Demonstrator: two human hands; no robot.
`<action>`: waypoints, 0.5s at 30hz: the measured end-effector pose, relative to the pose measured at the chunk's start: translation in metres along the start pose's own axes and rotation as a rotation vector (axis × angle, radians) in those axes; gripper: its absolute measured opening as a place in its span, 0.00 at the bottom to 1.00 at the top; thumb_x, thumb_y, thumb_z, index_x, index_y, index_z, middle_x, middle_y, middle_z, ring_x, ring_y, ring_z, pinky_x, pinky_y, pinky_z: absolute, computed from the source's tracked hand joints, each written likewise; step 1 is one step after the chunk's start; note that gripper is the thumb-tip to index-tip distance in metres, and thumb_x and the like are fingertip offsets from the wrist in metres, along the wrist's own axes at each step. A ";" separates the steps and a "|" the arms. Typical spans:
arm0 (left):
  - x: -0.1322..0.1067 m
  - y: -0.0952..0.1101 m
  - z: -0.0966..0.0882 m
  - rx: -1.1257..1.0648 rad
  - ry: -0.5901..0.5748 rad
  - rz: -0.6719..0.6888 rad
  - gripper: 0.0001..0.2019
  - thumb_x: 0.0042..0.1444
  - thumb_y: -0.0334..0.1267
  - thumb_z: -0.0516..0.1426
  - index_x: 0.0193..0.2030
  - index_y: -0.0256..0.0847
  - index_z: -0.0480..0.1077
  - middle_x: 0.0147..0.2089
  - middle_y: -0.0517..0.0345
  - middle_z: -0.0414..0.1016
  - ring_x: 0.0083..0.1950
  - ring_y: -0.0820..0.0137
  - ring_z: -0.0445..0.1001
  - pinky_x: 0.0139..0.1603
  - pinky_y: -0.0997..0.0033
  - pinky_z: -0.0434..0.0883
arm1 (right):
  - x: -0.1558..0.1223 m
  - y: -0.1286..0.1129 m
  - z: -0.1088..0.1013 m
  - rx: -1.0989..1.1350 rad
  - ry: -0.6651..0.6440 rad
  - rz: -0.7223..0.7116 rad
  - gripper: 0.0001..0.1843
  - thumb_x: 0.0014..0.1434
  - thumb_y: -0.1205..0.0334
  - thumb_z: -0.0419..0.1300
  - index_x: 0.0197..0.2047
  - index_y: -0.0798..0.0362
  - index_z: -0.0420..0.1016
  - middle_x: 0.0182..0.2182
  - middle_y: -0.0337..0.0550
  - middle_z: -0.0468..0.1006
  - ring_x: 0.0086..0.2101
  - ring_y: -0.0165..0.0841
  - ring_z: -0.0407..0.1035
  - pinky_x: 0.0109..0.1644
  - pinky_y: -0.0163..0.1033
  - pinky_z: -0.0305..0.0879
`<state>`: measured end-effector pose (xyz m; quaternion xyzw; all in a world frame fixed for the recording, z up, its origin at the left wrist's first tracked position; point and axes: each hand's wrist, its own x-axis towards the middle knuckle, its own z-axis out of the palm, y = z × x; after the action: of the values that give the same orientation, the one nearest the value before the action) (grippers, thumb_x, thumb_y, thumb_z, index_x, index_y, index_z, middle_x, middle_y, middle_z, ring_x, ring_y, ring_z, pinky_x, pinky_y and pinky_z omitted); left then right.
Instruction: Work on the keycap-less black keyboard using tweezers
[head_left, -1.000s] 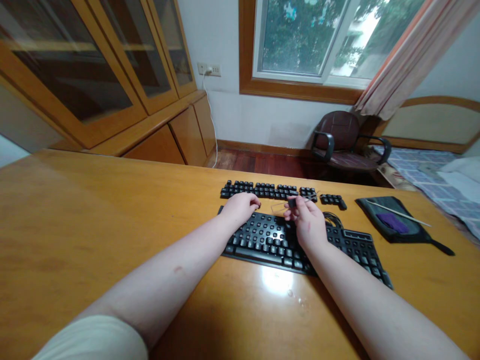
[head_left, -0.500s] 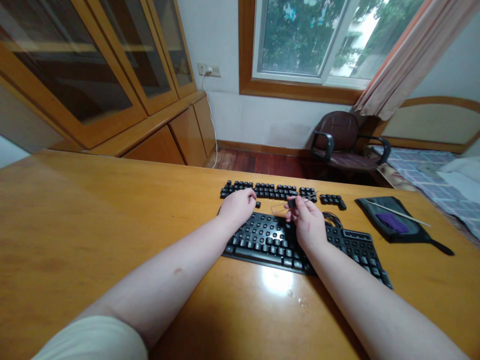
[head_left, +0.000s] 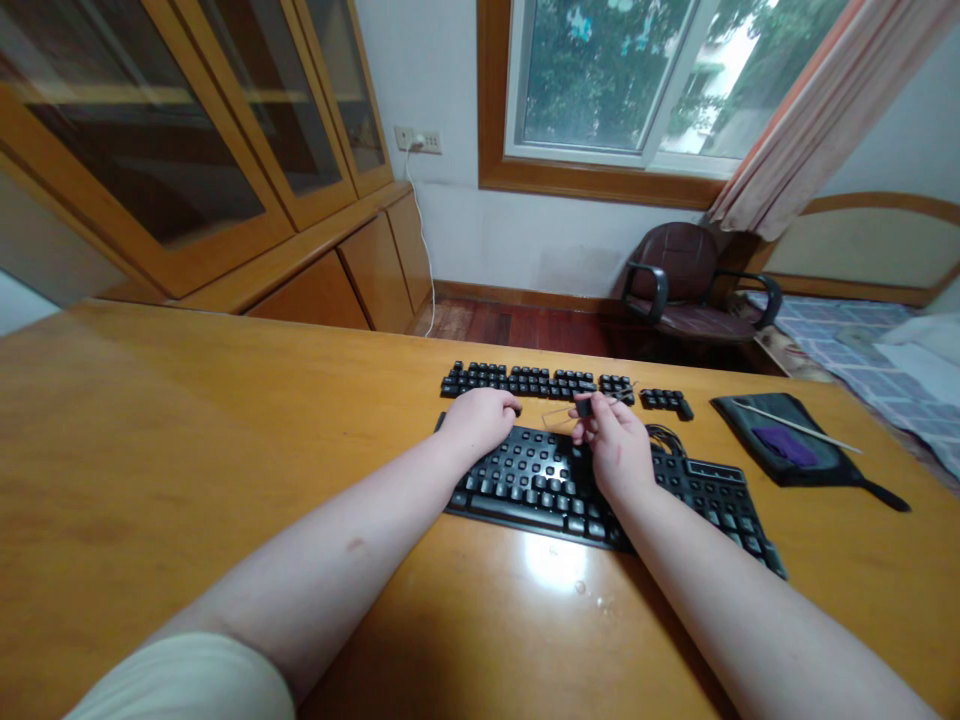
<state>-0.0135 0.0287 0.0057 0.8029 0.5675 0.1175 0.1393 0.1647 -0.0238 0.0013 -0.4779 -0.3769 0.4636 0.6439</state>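
My left hand (head_left: 484, 420) is closed over a loose black keycap (head_left: 517, 409) just behind the keyboard, its fingertips on the keycap and mostly hiding it. Between the thumb and fingers of my right hand (head_left: 619, 445) is a thin wire keycap puller (head_left: 556, 412), held above the keyboard. A small dark piece (head_left: 583, 407) shows at these fingertips; I cannot tell whether it is a keycap or part of the puller. The black keyboard (head_left: 525, 460) lies under both hands, with many bare key stems and keycaps still on its front rows.
Rows of removed keycaps (head_left: 530, 381) line the desk (head_left: 225, 420) behind the keyboard. A coiled cable (head_left: 666, 438) sits at its back edge. On the right, a black pouch (head_left: 750, 462) carries a purple cloth (head_left: 784, 446) and a pale stick (head_left: 802, 428).
My left hand has moved slightly right and toward me, from beside the loose keycap onto it. The right hand and the puller have stayed in place.
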 end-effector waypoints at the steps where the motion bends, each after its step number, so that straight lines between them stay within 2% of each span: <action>1: 0.000 0.000 0.000 0.010 -0.005 0.003 0.17 0.53 0.36 0.48 0.44 0.50 0.75 0.45 0.61 0.77 0.47 0.63 0.73 0.46 0.66 0.69 | 0.000 0.000 0.000 0.001 0.001 0.001 0.18 0.53 0.47 0.59 0.36 0.55 0.74 0.26 0.41 0.75 0.19 0.25 0.65 0.22 0.31 0.62; 9: -0.002 0.003 -0.002 0.041 -0.035 0.017 0.18 0.53 0.34 0.49 0.48 0.50 0.73 0.48 0.60 0.75 0.49 0.63 0.72 0.48 0.66 0.69 | -0.001 -0.001 0.001 0.004 -0.003 0.002 0.17 0.53 0.48 0.59 0.36 0.55 0.74 0.25 0.40 0.75 0.19 0.24 0.65 0.22 0.31 0.62; 15: -0.002 0.002 -0.003 0.003 0.003 0.011 0.17 0.54 0.35 0.48 0.44 0.50 0.74 0.45 0.61 0.77 0.47 0.64 0.73 0.47 0.67 0.69 | -0.001 -0.001 0.001 -0.013 -0.002 -0.006 0.18 0.54 0.48 0.58 0.36 0.56 0.73 0.25 0.41 0.75 0.19 0.25 0.64 0.23 0.31 0.62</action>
<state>-0.0129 0.0267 0.0094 0.8061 0.5635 0.1187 0.1367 0.1641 -0.0249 0.0027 -0.4802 -0.3821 0.4597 0.6420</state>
